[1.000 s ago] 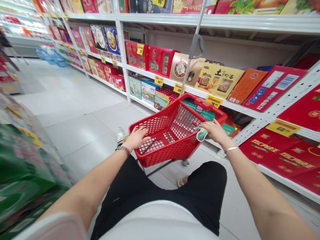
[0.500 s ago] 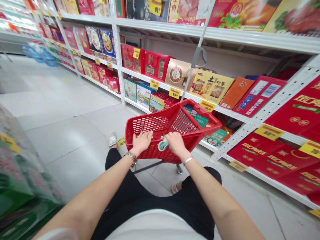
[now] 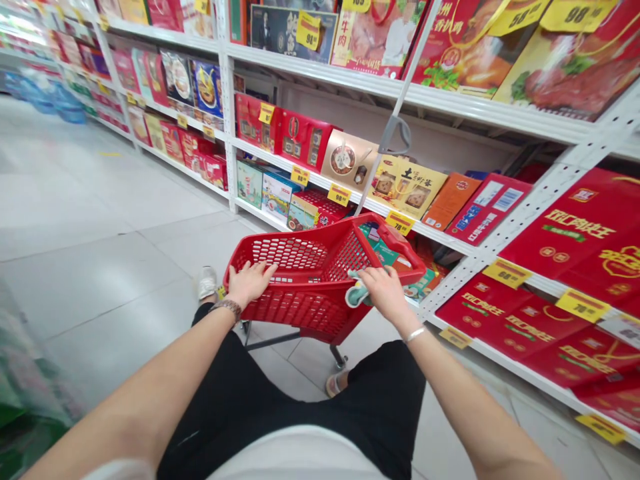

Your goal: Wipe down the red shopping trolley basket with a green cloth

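A red plastic rolling basket [image 3: 300, 307] stands on the floor in front of my knees, with its grey pull handle [image 3: 395, 137] sticking up. My left hand [image 3: 249, 281] rests on the basket's near left rim, fingers curled over the edge. My right hand [image 3: 383, 290] presses a pale green cloth [image 3: 356, 295] against the basket's near right rim, fingers closed on it. The inside of the basket looks bare.
White shelves [image 3: 400, 93] run along the right, packed with red and yellow gift boxes [image 3: 407, 187] and yellow price tags [image 3: 339, 195]. Grey tiled aisle floor [image 3: 100, 227] stretches to the left. Blurred green packs [image 3: 25, 413] sit at the lower left.
My right hand with the cloth slid left along the near rim, then back toward the right corner. My left hand has stayed on the left rim. The view has shifted as my head moved.
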`<state>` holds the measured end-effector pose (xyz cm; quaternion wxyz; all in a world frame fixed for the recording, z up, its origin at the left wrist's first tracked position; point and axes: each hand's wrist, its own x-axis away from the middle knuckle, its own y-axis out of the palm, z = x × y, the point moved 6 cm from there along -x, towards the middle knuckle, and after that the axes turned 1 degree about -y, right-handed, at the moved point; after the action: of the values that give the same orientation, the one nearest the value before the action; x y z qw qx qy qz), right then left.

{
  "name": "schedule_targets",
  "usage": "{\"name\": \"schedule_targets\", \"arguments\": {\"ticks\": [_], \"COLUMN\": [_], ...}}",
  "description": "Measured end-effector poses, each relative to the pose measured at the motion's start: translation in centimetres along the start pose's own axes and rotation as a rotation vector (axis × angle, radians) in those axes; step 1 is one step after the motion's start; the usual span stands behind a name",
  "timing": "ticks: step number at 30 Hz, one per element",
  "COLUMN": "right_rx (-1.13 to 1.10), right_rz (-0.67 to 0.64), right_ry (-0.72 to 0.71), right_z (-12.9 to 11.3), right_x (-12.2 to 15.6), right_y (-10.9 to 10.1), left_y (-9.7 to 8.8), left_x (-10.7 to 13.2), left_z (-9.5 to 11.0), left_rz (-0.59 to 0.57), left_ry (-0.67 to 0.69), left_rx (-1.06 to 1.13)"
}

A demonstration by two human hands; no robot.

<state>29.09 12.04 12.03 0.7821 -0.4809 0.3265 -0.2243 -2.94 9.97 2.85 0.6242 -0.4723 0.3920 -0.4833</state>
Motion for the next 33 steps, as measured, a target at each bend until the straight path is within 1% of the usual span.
{"name": "schedule_targets", "arguments": {"ticks": [2, 3, 4, 6, 7, 9, 12, 15, 18, 20, 21, 23, 26, 29, 31, 33], "right_rx": [-0.004, -0.005, -0.013, -0.041, -0.058, -0.083, -0.084, -0.070, -0.047, -0.012, 0.006, 0.029, 0.021, -0.024, -0.094, -0.205], "right_rz": [0.007, -0.008, -0.034, -0.104, -0.136, -0.173, -0.176, -0.153, -0.112, -0.083, -0.066, -0.025, 0.050, 0.117, 0.154, 0.171], "right_ry": [0.018, 0.053, 0.081, 0.103, 0.104, 0.111, 0.143, 0.123, 0.070, 0.047, 0.039, 0.024, -0.023, -0.100, -0.137, -0.156], "right_z": [4.1, 6.2, 8.0, 10.8, 11.7, 12.8, 12.9, 11.4, 8.9, 6.8, 5.6, 2.8, -1.8, -5.8, -7.2, -7.1], "right_x": [1.1, 1.4, 1.5, 1.2, 0.8, -0.2, -1.6, -2.3, -2.2, -1.9, -1.8, -1.7, -1.7, -1.3, -0.6, 0.2], "right_y": [-0.9, -1.2, -1.3, -1.2, -1.1, -0.7, -0.3, -0.3, -0.9, -1.5, -1.8, -2.5, -3.7, -5.1, -6.0, -6.7], "left_y": [0.1, 0.1, 0.1, 0.2, 0.2, 0.4, 0.4, -0.3, -1.3, -1.7, -1.7, -1.8, -1.9, -2.5, -3.1, -3.3], "left_x": [-0.3, -0.4, -0.5, -0.6, -0.6, -0.8, -1.3, -1.9, -2.5, -2.7, -2.7, -2.6, -1.8, -0.5, 0.6, 1.6], "left_z": [-0.4, -0.5, -0.4, -0.3, -0.2, 0.0, -0.2, -1.4, -3.1, -3.4, -2.9, -0.5, 4.9, 9.5, 11.6, 12.8], "left_rz": [0.006, 0.008, 0.014, 0.030, 0.036, 0.041, 0.035, 0.048, 0.060, 0.051, 0.043, 0.040, 0.041, 0.061, 0.060, 0.025], "left_ry": [-0.025, -0.028, -0.024, -0.014, -0.015, -0.027, -0.050, -0.067, -0.124, -0.154, -0.144, -0.070, 0.078, 0.151, 0.218, 0.262], "left_rx": [0.020, 0.031, 0.038, 0.044, 0.044, 0.043, 0.040, 0.019, -0.008, -0.010, -0.003, 0.022, 0.099, 0.194, 0.232, 0.238]}}
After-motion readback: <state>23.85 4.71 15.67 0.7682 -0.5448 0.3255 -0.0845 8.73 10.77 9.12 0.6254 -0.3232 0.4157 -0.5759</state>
